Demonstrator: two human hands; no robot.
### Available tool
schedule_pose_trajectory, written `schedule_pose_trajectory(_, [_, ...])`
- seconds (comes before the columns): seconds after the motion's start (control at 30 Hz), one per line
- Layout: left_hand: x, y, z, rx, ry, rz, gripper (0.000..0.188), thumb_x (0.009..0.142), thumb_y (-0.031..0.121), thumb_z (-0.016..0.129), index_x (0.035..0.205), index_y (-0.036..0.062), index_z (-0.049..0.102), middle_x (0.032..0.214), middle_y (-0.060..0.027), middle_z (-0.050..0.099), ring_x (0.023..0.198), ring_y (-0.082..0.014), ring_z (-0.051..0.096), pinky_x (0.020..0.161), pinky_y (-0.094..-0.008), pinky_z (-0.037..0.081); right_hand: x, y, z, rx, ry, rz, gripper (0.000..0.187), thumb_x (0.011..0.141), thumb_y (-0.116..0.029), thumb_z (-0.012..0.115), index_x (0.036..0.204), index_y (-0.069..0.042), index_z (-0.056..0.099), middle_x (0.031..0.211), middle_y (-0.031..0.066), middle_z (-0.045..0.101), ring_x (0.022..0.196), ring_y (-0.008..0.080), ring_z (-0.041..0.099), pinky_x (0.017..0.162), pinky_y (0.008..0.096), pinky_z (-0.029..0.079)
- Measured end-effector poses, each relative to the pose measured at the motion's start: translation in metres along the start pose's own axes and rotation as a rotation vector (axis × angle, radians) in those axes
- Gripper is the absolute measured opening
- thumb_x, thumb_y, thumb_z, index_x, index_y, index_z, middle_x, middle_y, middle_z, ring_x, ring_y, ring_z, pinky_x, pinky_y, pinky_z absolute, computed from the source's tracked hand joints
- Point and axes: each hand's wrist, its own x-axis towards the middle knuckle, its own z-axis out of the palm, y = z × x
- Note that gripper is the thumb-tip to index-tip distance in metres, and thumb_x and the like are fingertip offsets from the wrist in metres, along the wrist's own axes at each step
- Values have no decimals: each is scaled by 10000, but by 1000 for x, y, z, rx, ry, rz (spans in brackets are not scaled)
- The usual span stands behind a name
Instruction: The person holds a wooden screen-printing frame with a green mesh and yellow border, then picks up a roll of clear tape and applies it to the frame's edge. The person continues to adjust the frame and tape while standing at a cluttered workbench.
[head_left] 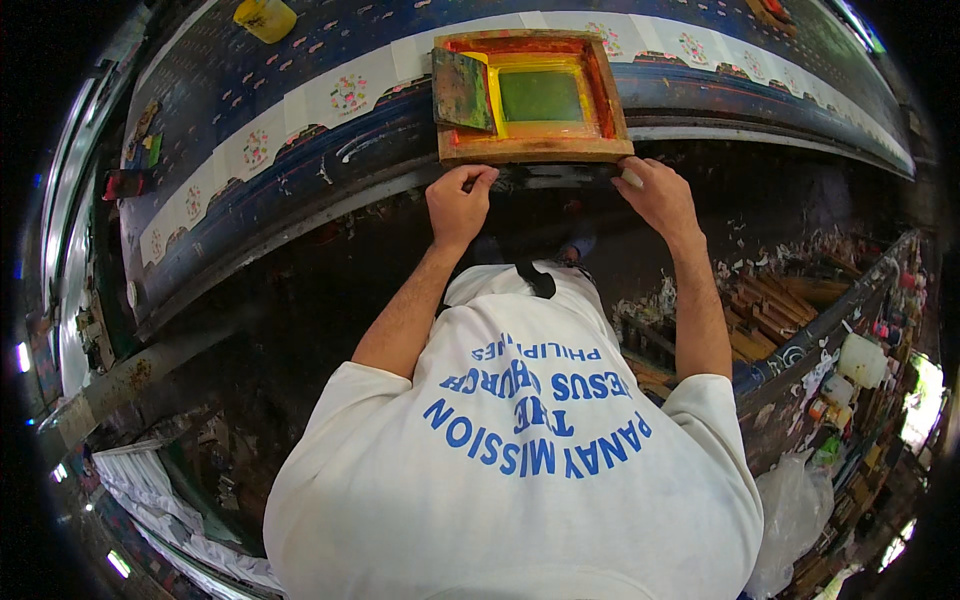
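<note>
Upper centre of frame: a rectangular wooden printing frame, stained red and orange on its inner walls [545,150], lies at the near edge of a long, dark blue work table [340,75]. Within it, a yellow-smeared border surrounds a dull green rectangular mesh window [540,97]. A flat, paint-smeared green and brown panel [461,90] stands tilted at the left side of the frame, overlapping its left wall.

Left hand [459,206]: just below the frame's lower left part, fingers curled inward, thumb and forefinger tips close together near the lower edge. Cannot tell whether it grips the wood.

Right hand [660,203]: at the lower right corner of the frame, fingers bent, fingertips against the corner. Firmness of hold cannot be told; a small pale patch shows by the fingers, nature unclear.

White sheets printed with pink and green floral clusters [300,110] run in a curved row along the table, left and right of the frame. Upper left: a yellow, paint-marked cylindrical container [265,18]. Right of centre: brown wooden strips [775,305], piled. Far right: a whitish translucent plastic container [862,360]. Lower right: a crumpled clear plastic bag [797,515]. Lower centre: the wearer's white T-shirt with blue lettering [510,530].
</note>
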Motion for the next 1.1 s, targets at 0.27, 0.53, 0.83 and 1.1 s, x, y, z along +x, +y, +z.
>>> schedule_pose_trajectory(0.27, [-4,12,-8,2,-18,147,101,950,121,829,989,28,828,895,-95,811,783,-159,747,729,-305,584,-7,8,9,66,-39,15,427,936,-386,827,1221,-76,757,1092,146,771,1020,348,755,858,467,612])
schedule_pose_trajectory(0.53, [-5,22,-10,38,17,161,79,936,100,832,966,30,811,892,-105,799,777,-199,749,725,-315,581,-7,4,-9,86,-58,100,353,916,-381,849,1079,-72,796,1000,157,775,972,363,760,831,472,604])
schedule_pose_trajectory(0.83, [12,137,-128,10,118,583,75,914,65,849,915,45,776,875,-83,779,762,-191,737,696,-322,583,-70,-67,-156,357,274,-212,77,937,-132,791,980,-68,792,775,103,638,618,300,630,577,388,492])
schedule_pose_trajectory(1.1, [-13,223,-301,-43,335,1226,325,1076,424,639,845,214,549,788,70,484,587,-102,400,552,-282,282,-119,-138,-301,83,343,-670,330,876,-217,817,1181,-156,705,821,19,498,694,170,545,556,294,438])
